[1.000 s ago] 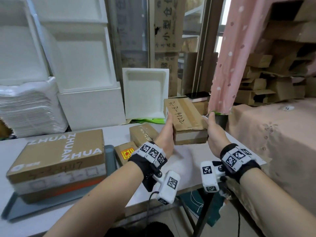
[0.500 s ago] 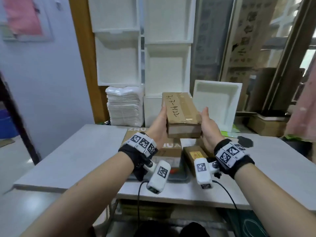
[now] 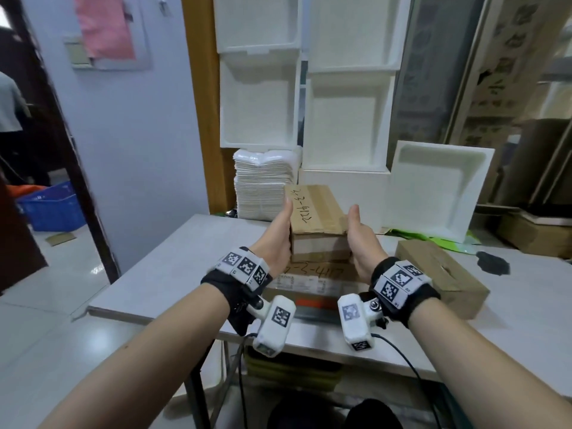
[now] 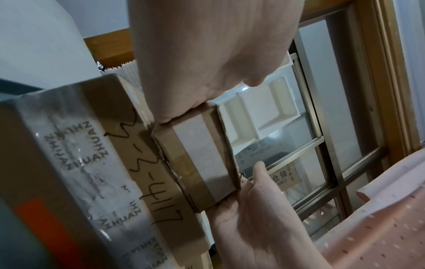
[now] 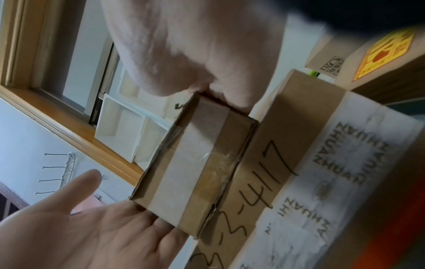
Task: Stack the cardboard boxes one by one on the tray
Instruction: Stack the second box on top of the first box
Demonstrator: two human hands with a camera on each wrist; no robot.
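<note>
A small taped cardboard box (image 3: 315,212) with handwriting on top sits between my two palms. My left hand (image 3: 275,239) presses its left side and my right hand (image 3: 363,239) its right side, fingers straight, thumbs up. Both wrist views show the small box (image 4: 202,163) (image 5: 197,163) with its underside against the top of the large printed cardboard box (image 3: 315,274) (image 4: 92,172) (image 5: 322,163). That large box lies on the grey tray (image 3: 318,315), most of which is hidden behind my wrists.
Another brown box (image 3: 439,274) lies on the grey table (image 3: 173,274) to the right, with a black object (image 3: 492,263) beyond it. A yellow-labelled box (image 5: 386,54) is near the large one. White foam boxes (image 3: 343,128) line the back wall.
My hands carried the small box from the right side of the table leftward and lowered it onto the large box. My view swung left with it.
</note>
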